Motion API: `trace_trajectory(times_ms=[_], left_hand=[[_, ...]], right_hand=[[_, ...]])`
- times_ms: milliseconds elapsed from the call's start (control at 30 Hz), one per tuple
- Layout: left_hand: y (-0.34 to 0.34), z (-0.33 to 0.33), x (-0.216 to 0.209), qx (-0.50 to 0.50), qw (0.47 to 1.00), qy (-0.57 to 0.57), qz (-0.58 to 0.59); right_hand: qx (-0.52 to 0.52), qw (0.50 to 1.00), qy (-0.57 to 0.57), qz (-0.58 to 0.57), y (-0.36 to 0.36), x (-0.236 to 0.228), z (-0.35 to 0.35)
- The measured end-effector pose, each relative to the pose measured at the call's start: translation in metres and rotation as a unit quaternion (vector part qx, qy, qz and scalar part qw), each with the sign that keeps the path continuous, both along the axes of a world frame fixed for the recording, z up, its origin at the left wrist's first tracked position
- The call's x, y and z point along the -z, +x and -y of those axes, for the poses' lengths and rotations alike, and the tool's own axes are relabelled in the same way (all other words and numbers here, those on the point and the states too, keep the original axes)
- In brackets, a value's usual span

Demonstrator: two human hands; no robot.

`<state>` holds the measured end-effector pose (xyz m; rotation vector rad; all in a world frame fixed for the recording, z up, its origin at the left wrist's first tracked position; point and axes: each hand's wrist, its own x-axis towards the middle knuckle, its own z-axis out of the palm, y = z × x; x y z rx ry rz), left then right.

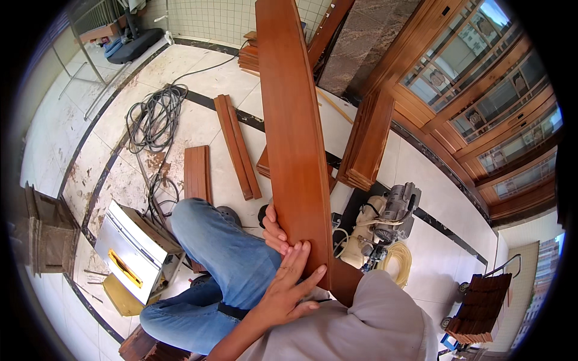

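Note:
A long reddish-brown wooden board [294, 138] rises up through the middle of the view, its near end close to my body. My right hand [274, 231] supports it: the right forearm passes behind the board and the fingers curl round its left edge. Against the near end of the board's face rests my left hand [289, 287], with fingers stretched out and the thumb apart. The right palm and thumb are hidden behind the wood.
Stacked boards [366, 141] stand right, near wooden doors [469, 90]. An air compressor [385, 216] and coiled yellow hose [397, 263] sit beside my right arm. Left are loose planks [238, 147], a tangled black cable [158, 117] and a metal-topped table saw [132, 249]. A loaded trolley [481, 307] stands lower right.

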<state>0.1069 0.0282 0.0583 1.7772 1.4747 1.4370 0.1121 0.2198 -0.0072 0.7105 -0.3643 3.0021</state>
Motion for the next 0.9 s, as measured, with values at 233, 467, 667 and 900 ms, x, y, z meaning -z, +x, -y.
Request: trace_trajectory(times_ms=[233, 467, 667, 900], left_hand=[[-0.002, 0.007, 0.041, 0.036, 0.998, -0.042, 0.001], [-0.104, 0.13, 0.095, -0.454, 0.852, -0.153, 0.209], [-0.142, 0.243, 0.194, -0.55, 0.757, -0.268, 0.227], [-0.111, 0.248, 0.223, -0.484, 0.785, -0.38, 0.068]], right_hand=[[0.16, 0.969, -0.188, 0.011, 0.042, -0.015, -0.048], [0.251, 0.938, -0.235, -0.051, 0.075, 0.027, -0.128], [0.251, 0.906, -0.32, -0.115, 0.096, 0.073, -0.213], [0.279, 0.892, -0.332, -0.128, 0.097, 0.098, -0.304]])
